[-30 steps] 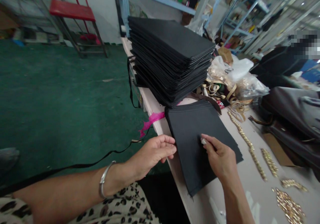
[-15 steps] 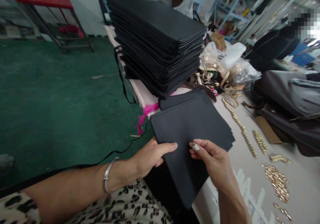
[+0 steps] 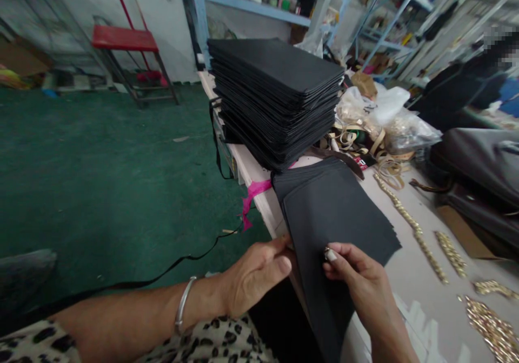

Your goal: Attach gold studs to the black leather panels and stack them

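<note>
Head view, right hand (image 3: 360,275) pinching small piece (image 3: 327,250) — left hand (image 3: 254,279) unclenched, by black sheets (image 3: 336,211)

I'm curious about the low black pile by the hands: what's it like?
The low black pile is thin, flat, matte sheets, perhaps leather-like. Its upper part sits askew; its right edge is stepped. It lies on the table, just nearer than the tall black stack. The right hand is over it; the left hand is at its left edge, contact unclear.
</note>
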`<state>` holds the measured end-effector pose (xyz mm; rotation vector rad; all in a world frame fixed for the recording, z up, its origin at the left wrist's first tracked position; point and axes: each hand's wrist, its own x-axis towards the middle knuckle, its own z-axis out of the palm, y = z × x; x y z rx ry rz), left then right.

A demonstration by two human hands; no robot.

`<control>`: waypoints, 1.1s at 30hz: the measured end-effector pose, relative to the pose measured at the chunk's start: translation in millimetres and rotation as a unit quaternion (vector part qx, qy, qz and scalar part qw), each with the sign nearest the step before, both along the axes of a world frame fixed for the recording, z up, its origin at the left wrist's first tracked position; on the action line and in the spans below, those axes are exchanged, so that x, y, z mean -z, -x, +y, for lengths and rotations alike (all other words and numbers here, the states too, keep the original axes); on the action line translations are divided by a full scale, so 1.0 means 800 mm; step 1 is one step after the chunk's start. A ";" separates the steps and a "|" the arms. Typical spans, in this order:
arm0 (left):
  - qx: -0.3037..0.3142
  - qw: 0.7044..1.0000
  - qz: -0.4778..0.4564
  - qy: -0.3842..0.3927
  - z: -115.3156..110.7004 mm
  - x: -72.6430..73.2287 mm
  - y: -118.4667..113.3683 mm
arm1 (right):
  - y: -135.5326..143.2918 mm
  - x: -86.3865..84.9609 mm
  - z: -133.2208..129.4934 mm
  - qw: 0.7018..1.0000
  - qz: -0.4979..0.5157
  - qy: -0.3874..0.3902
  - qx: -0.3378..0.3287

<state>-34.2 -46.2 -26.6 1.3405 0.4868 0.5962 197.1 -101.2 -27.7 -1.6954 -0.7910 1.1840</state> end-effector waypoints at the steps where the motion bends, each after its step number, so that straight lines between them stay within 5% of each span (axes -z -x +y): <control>1: -0.010 1.000 -0.007 0.028 0.000 0.002 0.001 | 0.001 -0.001 0.000 1.000 0.004 0.004 0.009; 10: -0.120 0.990 -0.022 0.070 0.008 0.028 -0.005 | 0.000 0.000 -0.001 1.000 0.000 0.011 0.025; 15: -0.216 0.975 0.054 0.004 0.013 0.018 0.005 | -0.001 0.005 -0.003 1.000 -0.011 0.004 0.021; 20: -0.227 0.964 0.133 -0.047 0.023 0.011 0.016 | -0.003 0.009 -0.003 0.999 -0.010 0.004 0.036; 26: -0.229 0.936 0.189 -0.189 0.040 0.019 0.018 | -0.002 0.009 -0.003 0.999 -0.016 -0.001 0.037; 33: -0.231 0.820 0.251 -0.459 0.050 0.008 0.022 | 0.003 0.006 -0.003 0.999 -0.017 -0.007 0.049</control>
